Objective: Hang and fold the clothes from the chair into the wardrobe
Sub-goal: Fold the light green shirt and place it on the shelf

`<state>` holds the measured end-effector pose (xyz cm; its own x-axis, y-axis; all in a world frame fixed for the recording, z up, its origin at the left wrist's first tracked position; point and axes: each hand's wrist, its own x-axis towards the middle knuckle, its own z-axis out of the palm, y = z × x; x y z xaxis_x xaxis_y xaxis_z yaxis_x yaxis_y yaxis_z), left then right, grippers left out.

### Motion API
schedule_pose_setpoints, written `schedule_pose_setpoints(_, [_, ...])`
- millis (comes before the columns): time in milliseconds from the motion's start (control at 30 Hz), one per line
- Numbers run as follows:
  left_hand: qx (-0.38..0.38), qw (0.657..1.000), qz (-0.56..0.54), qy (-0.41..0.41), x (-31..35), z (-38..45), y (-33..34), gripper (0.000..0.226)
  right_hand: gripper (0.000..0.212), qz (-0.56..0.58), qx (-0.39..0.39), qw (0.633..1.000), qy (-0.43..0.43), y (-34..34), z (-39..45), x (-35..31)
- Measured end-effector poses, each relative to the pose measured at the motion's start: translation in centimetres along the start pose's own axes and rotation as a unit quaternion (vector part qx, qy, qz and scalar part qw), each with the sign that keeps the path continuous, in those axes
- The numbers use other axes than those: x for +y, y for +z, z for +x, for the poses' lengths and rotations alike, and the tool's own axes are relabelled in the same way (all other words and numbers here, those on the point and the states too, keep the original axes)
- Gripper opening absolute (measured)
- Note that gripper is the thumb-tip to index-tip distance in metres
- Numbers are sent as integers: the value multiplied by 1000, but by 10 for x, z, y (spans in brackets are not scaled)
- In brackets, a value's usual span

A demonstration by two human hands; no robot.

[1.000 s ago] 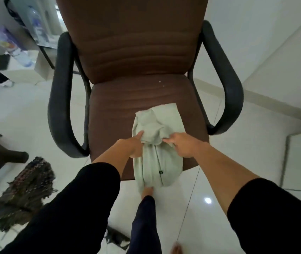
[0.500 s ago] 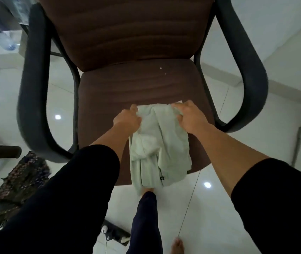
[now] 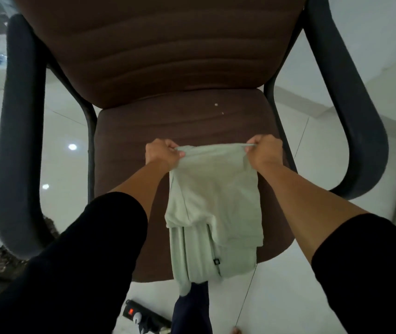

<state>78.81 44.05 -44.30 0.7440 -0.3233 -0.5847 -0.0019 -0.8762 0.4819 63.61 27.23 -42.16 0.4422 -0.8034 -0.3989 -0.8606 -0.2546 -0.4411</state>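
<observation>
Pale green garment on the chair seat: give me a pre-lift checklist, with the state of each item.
1. Left hand grips the top left corner: ok.
2. Right hand grips the top right corner: ok.
3. Top edge of the pale green garment pulled straight between the hands: ok.
4. Folded layers aligned: not ok, lower edges are stepped.
5. Garment fully on the chair seat: not ok, its lower end overhangs the front.
6. Wardrobe ready: cannot tell, not in view.

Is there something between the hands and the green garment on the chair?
No. The left hand and right hand already grip the far corners of the green garment on the chair seat.
</observation>
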Motion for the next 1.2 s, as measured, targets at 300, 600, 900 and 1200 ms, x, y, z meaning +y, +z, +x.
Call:
schedule_pose_setpoints(300, [-16,975,138,173,29,52,-27,27,9,-99,13,994,-49,-6,46,-17])
schedule_pose_setpoints(600, [-58,970,153,182,16,47,-25,26,36,-130,-80,981,-119,3,44,-19])
schedule_pose_setpoints(900, [161,935,151,278,92,18,-96,17,44,-117,76,974,-181,-73,39,-75])
schedule_pose_setpoints(1200, [123,927,202,292,-4,-69,-50,21,46,-202,29,945,-254,-47,-59,-5])
